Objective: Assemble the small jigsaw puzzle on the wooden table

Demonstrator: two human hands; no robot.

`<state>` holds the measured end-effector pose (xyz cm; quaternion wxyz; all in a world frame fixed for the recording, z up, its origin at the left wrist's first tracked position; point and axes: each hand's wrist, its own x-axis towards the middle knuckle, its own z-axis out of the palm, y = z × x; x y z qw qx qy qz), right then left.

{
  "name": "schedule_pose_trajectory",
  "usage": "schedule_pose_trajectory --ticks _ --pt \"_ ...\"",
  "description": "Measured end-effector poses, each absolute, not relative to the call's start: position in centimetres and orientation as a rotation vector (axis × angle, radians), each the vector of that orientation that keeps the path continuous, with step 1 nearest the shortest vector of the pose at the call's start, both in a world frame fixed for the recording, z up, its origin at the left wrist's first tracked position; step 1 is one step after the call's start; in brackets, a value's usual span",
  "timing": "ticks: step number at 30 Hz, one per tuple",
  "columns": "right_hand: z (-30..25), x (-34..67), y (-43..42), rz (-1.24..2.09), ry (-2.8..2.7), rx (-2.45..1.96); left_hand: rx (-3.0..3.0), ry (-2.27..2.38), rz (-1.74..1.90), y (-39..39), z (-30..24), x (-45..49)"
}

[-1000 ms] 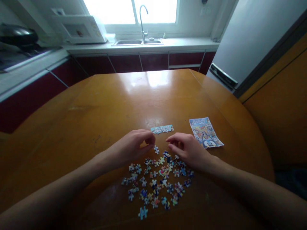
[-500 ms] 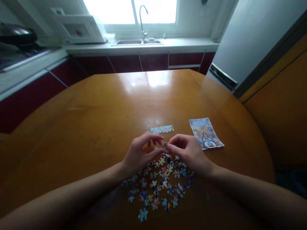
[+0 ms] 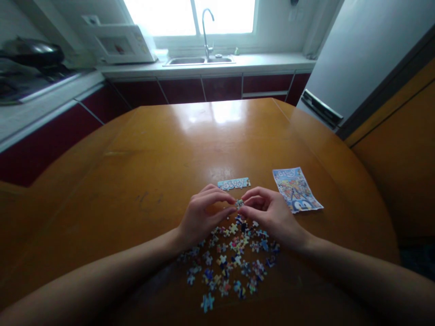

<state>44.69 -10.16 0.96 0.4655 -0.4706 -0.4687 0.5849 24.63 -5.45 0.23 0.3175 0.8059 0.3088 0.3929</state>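
Observation:
Both my hands meet above a heap of loose puzzle pieces [image 3: 231,258] on the round wooden table [image 3: 163,149]. My left hand [image 3: 204,215] and my right hand [image 3: 268,215] pinch one small puzzle piece [image 3: 239,203] between their fingertips, just above the table. A short joined strip of puzzle pieces [image 3: 234,183] lies right beyond my fingers. A printed picture sheet [image 3: 296,189] lies flat to the right of my right hand.
Behind the table runs a kitchen counter with a sink and tap [image 3: 205,45] under a bright window. A microwave [image 3: 122,43] stands on the counter at left, a dark pan [image 3: 34,52] further left. A grey fridge [image 3: 356,54] stands at right.
My hands came together from a small gap and now pinch one puzzle piece between them. The view shifted slightly left, so everything sits a little to the right.

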Motion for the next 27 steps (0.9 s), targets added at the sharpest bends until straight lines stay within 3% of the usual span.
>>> schedule_pose_trajectory --ticks 8,16,27 --pt "0.5 44.9 -10.0 1.376 -1.266 -1.139 2.261 0.763 1.11 -5.4 0.6 24.8" --pt "1.3 46.7 -9.1 0.768 -1.86 -1.025 2.276 0.777 1.089 -5.2 0.4 24.5" --pt "1.2 47.0 -8.9 0.684 -1.99 -0.891 2.293 0.744 1.115 -5.4 0.8 24.6"
